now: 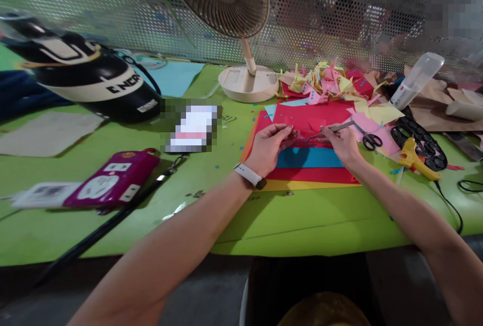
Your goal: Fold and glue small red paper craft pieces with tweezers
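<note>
My left hand, with a pale watch band on its wrist, is closed in a pinch at a piece of red paper with small blue marks. Its fingertips partly hide the edge of that paper. My right hand is closed around slim metal tweezers, whose tip points left toward the left fingertips. Beneath both hands lies a stack of coloured sheets: a red sheet, a blue sheet and a yellow-orange sheet. Black-handled scissors lie just right of my right hand.
Folded paper scraps are heaped behind the stack, beside a fan. A yellow glue gun, a black tray and a clear bottle are on the right. A large black bottle, phone and purple power bank are left.
</note>
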Available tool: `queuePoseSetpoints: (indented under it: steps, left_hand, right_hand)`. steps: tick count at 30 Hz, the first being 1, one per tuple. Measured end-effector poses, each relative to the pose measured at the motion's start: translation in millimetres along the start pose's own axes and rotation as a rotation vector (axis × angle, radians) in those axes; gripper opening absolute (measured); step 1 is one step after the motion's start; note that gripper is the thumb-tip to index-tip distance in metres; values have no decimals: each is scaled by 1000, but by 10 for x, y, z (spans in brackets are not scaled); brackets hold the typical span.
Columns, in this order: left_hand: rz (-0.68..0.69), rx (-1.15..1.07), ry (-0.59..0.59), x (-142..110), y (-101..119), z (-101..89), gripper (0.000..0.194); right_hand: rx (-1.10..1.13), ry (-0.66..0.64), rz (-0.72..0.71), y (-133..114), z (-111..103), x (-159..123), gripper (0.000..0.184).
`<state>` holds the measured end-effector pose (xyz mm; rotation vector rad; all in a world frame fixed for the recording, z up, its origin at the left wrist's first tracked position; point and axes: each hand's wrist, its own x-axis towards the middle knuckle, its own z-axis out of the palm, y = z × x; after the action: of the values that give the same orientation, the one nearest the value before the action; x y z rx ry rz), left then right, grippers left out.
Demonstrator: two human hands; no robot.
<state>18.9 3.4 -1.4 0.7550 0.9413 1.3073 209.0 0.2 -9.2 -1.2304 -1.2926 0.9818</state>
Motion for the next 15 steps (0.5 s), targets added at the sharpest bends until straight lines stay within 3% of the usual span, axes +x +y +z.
queuePoseSetpoints:
  steps: [7,15]
  left_hand:
    - [-7,0,-12,-1,2,-8,17]
    - [0,-13,-2,-1,2,9,14]
  right_hand:
    - [-42,6,-22,2,-12,3,37]
    - [-20,-30,0,15,-6,39,44]
